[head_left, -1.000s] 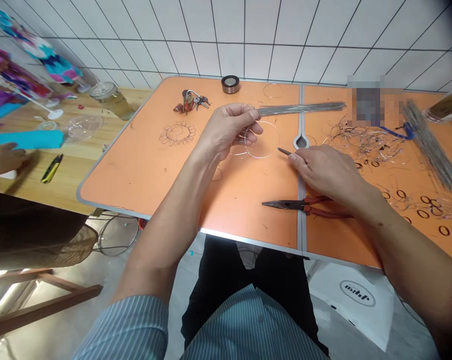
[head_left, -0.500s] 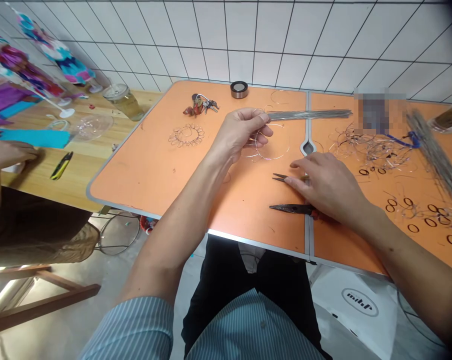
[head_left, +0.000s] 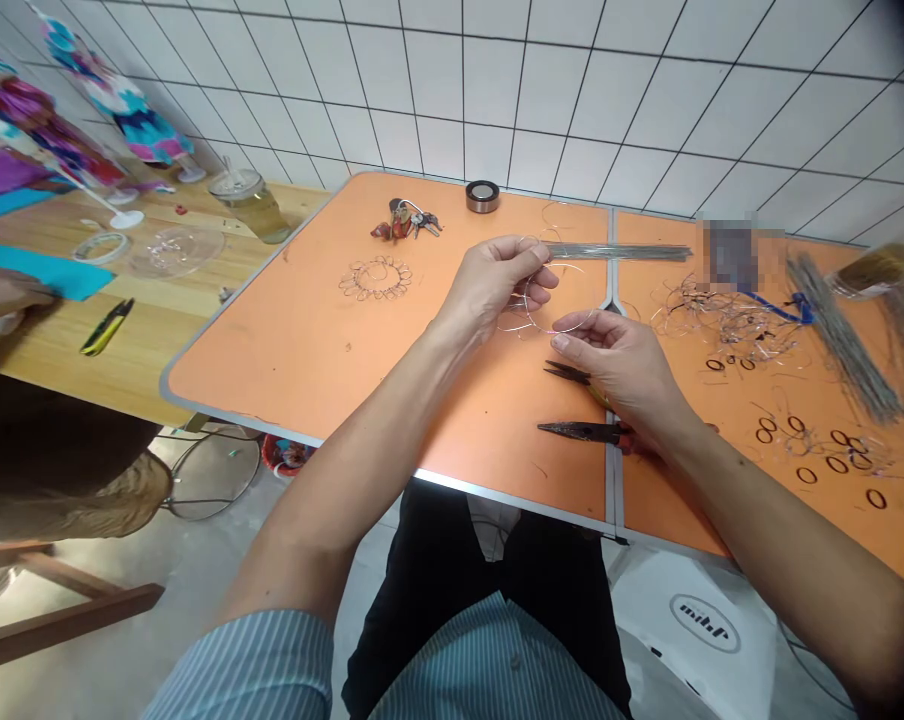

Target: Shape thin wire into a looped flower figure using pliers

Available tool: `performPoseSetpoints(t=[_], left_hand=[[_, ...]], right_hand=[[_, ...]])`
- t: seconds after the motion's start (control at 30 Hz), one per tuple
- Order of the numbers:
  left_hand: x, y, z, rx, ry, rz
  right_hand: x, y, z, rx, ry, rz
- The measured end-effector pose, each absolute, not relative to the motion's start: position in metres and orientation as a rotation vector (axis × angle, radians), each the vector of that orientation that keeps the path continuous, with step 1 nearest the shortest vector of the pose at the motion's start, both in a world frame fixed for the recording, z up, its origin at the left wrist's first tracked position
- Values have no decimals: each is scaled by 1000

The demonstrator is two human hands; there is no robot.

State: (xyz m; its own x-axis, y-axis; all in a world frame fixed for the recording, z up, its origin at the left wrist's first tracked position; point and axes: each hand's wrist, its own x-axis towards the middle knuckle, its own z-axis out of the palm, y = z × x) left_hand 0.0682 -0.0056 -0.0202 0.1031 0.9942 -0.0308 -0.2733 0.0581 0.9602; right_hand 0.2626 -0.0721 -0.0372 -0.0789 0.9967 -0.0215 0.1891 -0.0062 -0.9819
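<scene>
A thin ring of bent wire (head_left: pixel 528 303) hangs from my left hand (head_left: pixel 506 275), whose thumb and forefinger are pinched on it. My right hand (head_left: pixel 621 355) pinches the lower right side of the same wire ring. Under the right hand lie small pliers (head_left: pixel 566 371), with dark jaws and a yellowish handle partly hidden. Nearer the table edge rest long-nose pliers (head_left: pixel 583 431), their reddish grips mostly covered by my right wrist. Just beyond my left fingertips lies a bundle of straight wires (head_left: pixel 621 252). A looped, flower-like wire ring (head_left: pixel 375 279) is on the orange table to the left.
A roll of tape (head_left: pixel 483 197) and keys (head_left: pixel 414 222) sit at the back. Tangled wire (head_left: pixel 729 315), a second wire bundle (head_left: pixel 846 340) and several dark rings (head_left: pixel 807 476) are on the right. Another person's hand (head_left: pixel 6 285) and a yellow cutter (head_left: pixel 107 327) are at the wooden table.
My right hand has left the small pliers lying on the table and moved up and left to the wire ring, taking hold of its side. My left hand keeps its pinch.
</scene>
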Motion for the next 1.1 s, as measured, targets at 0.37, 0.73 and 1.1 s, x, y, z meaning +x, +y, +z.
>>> performPoseSetpoints(t=[0.37, 0.73, 1.1], left_hand=[[69, -6, -22, 1018, 934, 1229], [67, -7, -19, 1047, 930, 1227], [69, -10, -15, 1055, 927, 1234]], right_hand=[[260, -71, -40, -1324, -1435, 1138], [265, -75, -29, -1379, -1475, 1036], [276, -72, -23, -1451, -1580, 927]])
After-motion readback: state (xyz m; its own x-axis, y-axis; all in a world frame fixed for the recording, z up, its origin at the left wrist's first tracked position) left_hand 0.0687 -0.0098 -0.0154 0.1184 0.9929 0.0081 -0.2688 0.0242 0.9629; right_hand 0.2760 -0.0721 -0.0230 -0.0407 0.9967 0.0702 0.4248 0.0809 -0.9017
